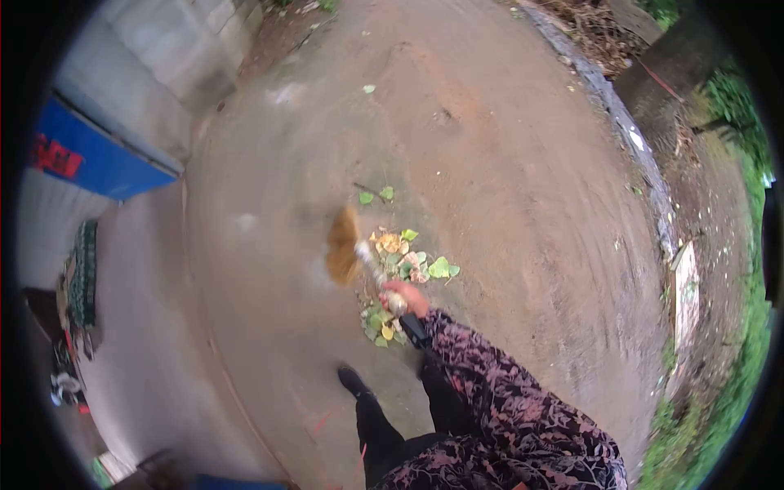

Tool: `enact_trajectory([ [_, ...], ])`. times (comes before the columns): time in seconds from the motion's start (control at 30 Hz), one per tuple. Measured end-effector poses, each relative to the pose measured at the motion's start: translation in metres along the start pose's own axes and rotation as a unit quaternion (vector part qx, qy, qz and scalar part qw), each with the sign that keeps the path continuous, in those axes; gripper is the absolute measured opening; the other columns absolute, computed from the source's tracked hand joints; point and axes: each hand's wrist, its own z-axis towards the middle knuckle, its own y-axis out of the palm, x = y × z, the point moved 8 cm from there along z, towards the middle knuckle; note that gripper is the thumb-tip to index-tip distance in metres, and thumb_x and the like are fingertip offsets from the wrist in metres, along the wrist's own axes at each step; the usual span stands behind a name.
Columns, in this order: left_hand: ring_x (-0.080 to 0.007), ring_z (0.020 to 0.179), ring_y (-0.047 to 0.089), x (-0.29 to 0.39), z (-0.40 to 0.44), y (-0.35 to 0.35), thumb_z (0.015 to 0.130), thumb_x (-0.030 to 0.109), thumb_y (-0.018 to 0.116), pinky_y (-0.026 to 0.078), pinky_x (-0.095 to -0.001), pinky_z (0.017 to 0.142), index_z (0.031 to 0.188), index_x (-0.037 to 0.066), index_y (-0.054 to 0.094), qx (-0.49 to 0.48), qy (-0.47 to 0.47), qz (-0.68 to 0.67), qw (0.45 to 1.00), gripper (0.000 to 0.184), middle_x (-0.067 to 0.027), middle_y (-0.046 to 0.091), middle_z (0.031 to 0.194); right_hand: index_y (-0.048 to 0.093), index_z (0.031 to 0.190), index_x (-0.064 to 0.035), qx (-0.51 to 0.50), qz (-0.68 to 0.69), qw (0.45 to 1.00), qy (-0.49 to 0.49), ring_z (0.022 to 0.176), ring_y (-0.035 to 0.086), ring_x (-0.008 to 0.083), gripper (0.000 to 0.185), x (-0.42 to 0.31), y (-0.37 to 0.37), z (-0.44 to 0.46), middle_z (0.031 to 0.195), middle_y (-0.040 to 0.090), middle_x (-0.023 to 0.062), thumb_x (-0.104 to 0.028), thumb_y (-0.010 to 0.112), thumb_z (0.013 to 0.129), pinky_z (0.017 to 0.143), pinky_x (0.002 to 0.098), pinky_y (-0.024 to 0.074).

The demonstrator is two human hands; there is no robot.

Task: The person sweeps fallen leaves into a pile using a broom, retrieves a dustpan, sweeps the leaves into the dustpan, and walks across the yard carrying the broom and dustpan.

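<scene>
My right hand [407, 299] is closed around the pale handle of a short broom [343, 247], near the handle's end. The broom's tan, fan-shaped bristles are slightly blurred and point left over the ground. Just right of the bristles lies a loose pile of green and yellow leaves [439, 268]. More fallen leaves [384, 328] lie below my hand, close to my feet. A patterned dark sleeve covers my right arm. My left hand does not show.
A blue door [106, 151] stands at the left beside a grey block wall [155, 49]. A raised stone edge [629, 131] runs along the right, with a tree trunk [674, 61] beyond it. A pale board [684, 298] leans near that edge.
</scene>
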Motion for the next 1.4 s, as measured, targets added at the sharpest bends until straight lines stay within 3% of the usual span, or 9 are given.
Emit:
enact_trajectory([
  [0.07, -0.0268, 0.077, 0.058, 0.024, -0.02, 0.012, 0.084, 0.028, 0.046, 0.045, -0.0381, 0.07, 0.088, 0.005, 0.064, 0.06, -0.081, -0.216, 0.971, 0.029, -0.0143, 0.061, 0.082, 0.043, 0.096, -0.0086, -0.031, -0.139, 0.989, -0.028, 0.052, 0.053, 0.0141, 0.016, -0.005, -0.003, 0.003, 0.066, 0.052, 0.005, -0.014, 0.053, 0.085, 0.043, 0.0272, 0.0464],
  [0.13, -0.0183, 0.053, 0.059, 0.014, 0.006, 0.04, 0.078, 0.013, 0.051, 0.049, -0.0321, 0.049, 0.096, 0.0, 0.06, 0.049, 0.224, 0.384, 0.895, 0.025, -0.0117, 0.059, 0.062, 0.04, 0.116, -0.0115, 0.019, -0.168, 0.986, -0.006, 0.05, 0.051, 0.0126, 0.033, 0.014, -0.005, -0.03, 0.067, 0.051, 0.0037, -0.011, 0.05, 0.085, 0.043, 0.0264, 0.0454],
  [0.17, -0.0165, 0.054, 0.058, -0.018, 0.004, 0.033, 0.078, 0.011, 0.049, 0.049, -0.0296, 0.049, 0.094, -0.002, 0.06, 0.046, 0.081, 0.127, 0.987, 0.024, -0.0113, 0.059, 0.062, 0.04, 0.116, -0.0115, 0.025, -0.163, 0.986, 0.014, 0.05, 0.051, 0.0126, 0.033, 0.029, -0.008, -0.056, 0.067, 0.051, 0.0037, -0.011, 0.05, 0.085, 0.043, 0.0264, 0.0454],
  [0.27, -0.016, 0.054, 0.057, -0.018, 0.011, 0.034, 0.078, 0.007, 0.045, 0.048, -0.0263, 0.051, 0.094, -0.007, 0.059, 0.077, -0.112, -0.327, 0.935, 0.025, -0.0113, 0.06, 0.062, 0.017, 0.139, -0.02, -0.057, -0.259, 0.956, 0.122, 0.048, 0.05, 0.0109, 0.066, 0.06, -0.018, -0.128, 0.069, 0.051, 0.0029, -0.007, 0.05, 0.084, 0.042, 0.0267, 0.0451],
  [0.6, -0.0172, 0.062, 0.059, 0.026, 0.003, 0.025, 0.076, 0.001, 0.044, 0.05, -0.0252, 0.058, 0.102, -0.008, 0.055, 0.076, -0.139, -0.339, 0.927, 0.03, -0.0114, 0.06, 0.069, 0.049, 0.108, -0.0044, -0.007, -0.288, 0.875, 0.39, 0.054, 0.055, 0.0145, 0.031, 0.124, -0.123, -0.201, 0.071, 0.055, 0.0068, -0.017, 0.056, 0.081, 0.042, 0.0292, 0.0475],
  [0.87, -0.017, 0.061, 0.059, 0.003, -0.01, 0.056, 0.079, 0.001, 0.045, 0.051, -0.0266, 0.058, 0.103, -0.007, 0.054, 0.072, -0.187, -0.403, 0.893, 0.027, -0.0117, 0.06, 0.071, 0.051, 0.092, -0.0029, 0.011, -0.338, 0.905, 0.26, 0.055, 0.057, 0.0167, 0.014, -0.04, -0.104, -0.11, 0.07, 0.056, 0.0087, -0.012, 0.053, 0.081, 0.042, 0.032, 0.0485],
  [0.93, -0.0165, 0.061, 0.059, 0.014, -0.01, 0.052, 0.079, 0.001, 0.045, 0.051, -0.0264, 0.058, 0.104, -0.007, 0.054, 0.081, -0.184, -0.402, 0.893, 0.027, -0.0114, 0.06, 0.071, 0.036, 0.13, -0.0071, 0.001, -0.414, 0.889, 0.196, 0.05, 0.054, 0.0151, 0.049, -0.072, -0.101, -0.07, 0.069, 0.055, 0.0091, -0.01, 0.05, 0.082, 0.04, 0.0288, 0.0466],
  [1.1, -0.0155, 0.058, 0.058, 0.026, 0.012, 0.026, 0.08, 0.003, 0.044, 0.051, -0.0252, 0.058, 0.103, -0.007, 0.055, 0.071, -0.151, -0.411, 0.897, 0.027, -0.01, 0.06, 0.069, 0.033, 0.133, -0.0017, 0.052, -0.536, 0.842, 0.024, 0.06, 0.057, 0.0151, 0.06, -0.128, -0.037, -0.002, 0.076, 0.058, 0.0086, -0.009, 0.055, 0.078, 0.051, 0.0276, 0.0486],
  [1.4, -0.0165, 0.059, 0.058, 0.049, 0.12, -0.111, 0.078, 0.004, 0.042, 0.048, -0.0254, 0.058, 0.103, -0.006, 0.055, 0.02, -0.088, -0.265, 0.96, 0.03, -0.0103, 0.06, 0.067, 0.032, 0.135, -0.0027, 0.071, -0.517, 0.85, -0.067, 0.07, 0.057, 0.0135, 0.064, -0.054, 0.037, -0.059, 0.094, 0.059, 0.0089, -0.005, 0.056, 0.076, 0.064, 0.0263, 0.0487],
])
